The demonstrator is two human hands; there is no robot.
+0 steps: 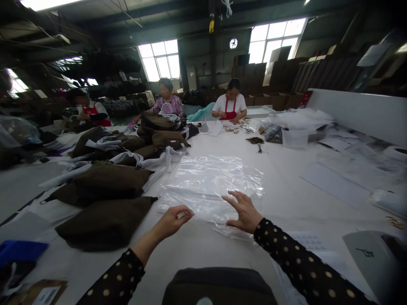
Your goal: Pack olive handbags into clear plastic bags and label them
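A clear plastic bag (210,178) lies flat and wrinkled on the white table in front of me. My left hand (174,219) is closed in a pinch at the bag's near left edge, thumb against fingertips. Over the near right part of the bag is my right hand (243,212), its fingers spread and curved; whether the fingertips touch the plastic is hard to tell. Closest to me, at the bottom of the view, a dark olive fabric bag (219,288) is partly cut off by the frame.
Several dark olive bags (104,222) with white wrapping are heaped at the left. A blue item (22,252) sits at lower left. Printed sheets (307,241) and a grey panel (365,258) are at right. Across the table, a person in a red apron (230,106) handles small items.
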